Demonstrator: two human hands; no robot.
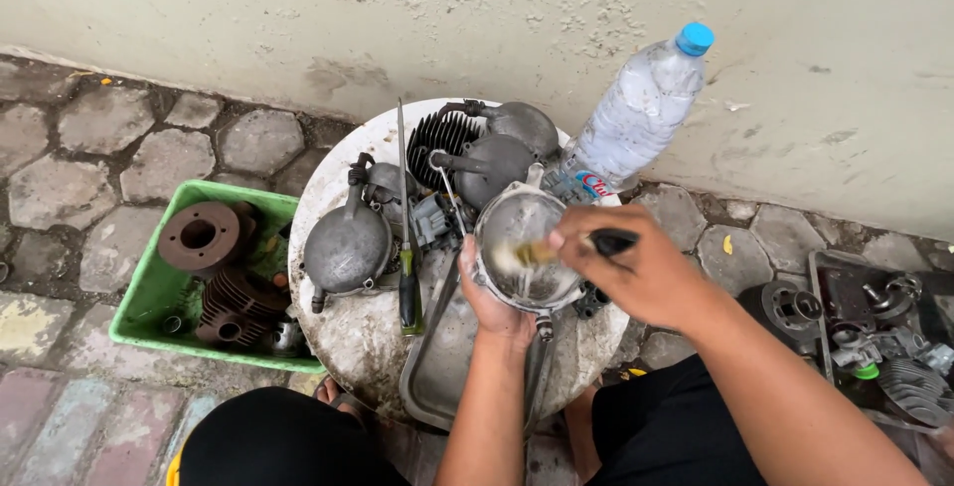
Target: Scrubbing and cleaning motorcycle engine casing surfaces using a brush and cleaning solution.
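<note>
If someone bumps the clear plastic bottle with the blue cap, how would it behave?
The plastic bottle looks tall and narrow, and it stands at the edge of the round table, so it would probably tip easily. It seems mostly empty, so likely light. Once down, its round body might roll.

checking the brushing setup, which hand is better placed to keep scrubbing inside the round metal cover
Right. The right hand already grips the brush, bristles inside the round metal cover. The left hand clasps the cover from below, steadying it.
</note>
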